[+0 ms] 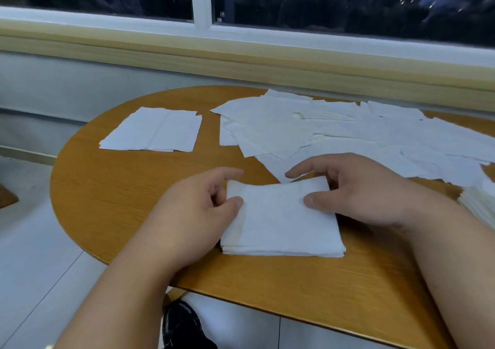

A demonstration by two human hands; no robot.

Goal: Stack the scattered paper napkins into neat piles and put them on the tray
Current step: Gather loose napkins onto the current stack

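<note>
Head view: both hands, left hand (198, 204) and right hand (356, 190), pinch the small white napkin stack (281, 220) by its side edges near the round wooden bench's (107, 201) near edge; bare wood lies left.

I see a rounded wooden table (107, 201) carrying a flat pile (152, 131), scattered napkins (334, 131), a squared stack (281, 222) and a further stack (479, 204) at its right edge.

L hand (198, 206) + R hand (359, 190) grip napkin stack (281, 220) | loose napkins (334, 131) behind | table (112, 188)
</note>
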